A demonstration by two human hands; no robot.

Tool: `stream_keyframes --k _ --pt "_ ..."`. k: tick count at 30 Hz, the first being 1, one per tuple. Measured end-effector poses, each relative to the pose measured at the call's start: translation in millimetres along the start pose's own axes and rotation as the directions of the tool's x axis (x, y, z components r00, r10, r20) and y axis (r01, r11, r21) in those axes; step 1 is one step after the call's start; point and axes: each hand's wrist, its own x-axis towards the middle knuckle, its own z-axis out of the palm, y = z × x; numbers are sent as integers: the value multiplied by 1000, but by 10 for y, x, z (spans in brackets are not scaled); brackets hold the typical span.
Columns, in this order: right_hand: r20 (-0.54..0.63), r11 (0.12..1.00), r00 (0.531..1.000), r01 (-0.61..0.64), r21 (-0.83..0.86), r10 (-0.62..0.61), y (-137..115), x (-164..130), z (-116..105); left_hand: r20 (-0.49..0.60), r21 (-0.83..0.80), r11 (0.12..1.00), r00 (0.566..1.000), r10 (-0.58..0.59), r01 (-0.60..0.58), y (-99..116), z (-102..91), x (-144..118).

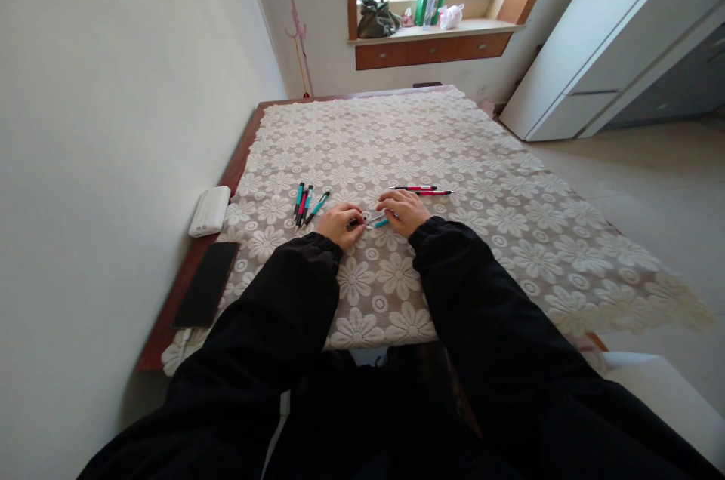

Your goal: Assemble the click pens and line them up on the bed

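Floral lace cloth [368,140] covers the bench [154,352], where the left hand [341,223] has its grip closed on a dark pen part [355,223] and a teal pen part [381,223] shows just under the right hand [405,212], though whether that grip is closed I cannot tell. Both parts look light, stiff and smooth, probably best pinched mid-barrel, as they could roll.

Pen parts in my hands over a lace tablecloth [362,140]
My left hand [341,223] grips a dark pen part [353,223]; my right hand [404,211] curls over a teal pen part [381,223]. Four pens [299,198] lie to the left, two red-and-black pens [435,192] beyond my right hand, a white power bank [209,211] and black smartphone [205,284] at the table's [245,144] left edge.
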Motion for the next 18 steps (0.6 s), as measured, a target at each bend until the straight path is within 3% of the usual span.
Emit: stream_keyframes --k 9,18 --pt "55 980 979 -191 -62 194 10 16 -82 -34 14 1000 999 -27 28 -8 10 0" --pt "86 972 970 -218 -87 225 -35 28 -125 -34 13 999 999 -38 39 -27 14 1"
